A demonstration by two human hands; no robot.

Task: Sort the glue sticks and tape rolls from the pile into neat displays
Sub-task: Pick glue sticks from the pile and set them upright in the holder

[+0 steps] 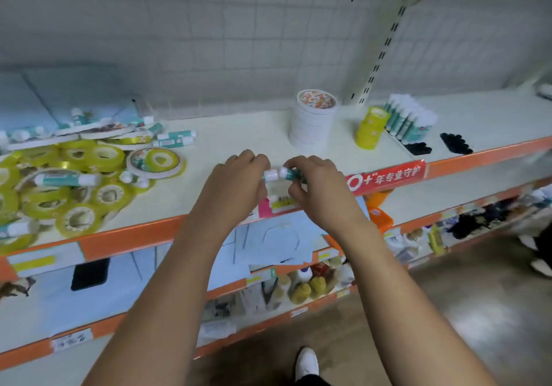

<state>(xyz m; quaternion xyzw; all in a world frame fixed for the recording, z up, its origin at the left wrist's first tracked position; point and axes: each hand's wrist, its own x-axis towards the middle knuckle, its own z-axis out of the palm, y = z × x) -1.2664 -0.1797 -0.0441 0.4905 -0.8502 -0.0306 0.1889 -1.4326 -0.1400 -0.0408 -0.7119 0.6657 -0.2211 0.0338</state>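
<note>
My left hand (239, 182) and my right hand (316, 185) meet over the middle of the white shelf (233, 137), each closed on a teal glue stick with a white cap; the two caps (276, 174) touch end to end. At the left lies a mixed pile of yellow-green tape rolls (74, 176), flat white tape rolls and loose glue sticks (67, 179). Farther right stand a stack of white tape rolls (313, 120), a short stack of yellow tape rolls (372, 128) and a neat block of upright glue sticks (410, 120).
Black clips (455, 143) lie right of the glue stick block. The shelf's orange front edge carries a red label strip (388, 178). Lower shelves hold bottles and packets. A wire grid back panel rises behind. A white shoe (307, 361) shows on the floor.
</note>
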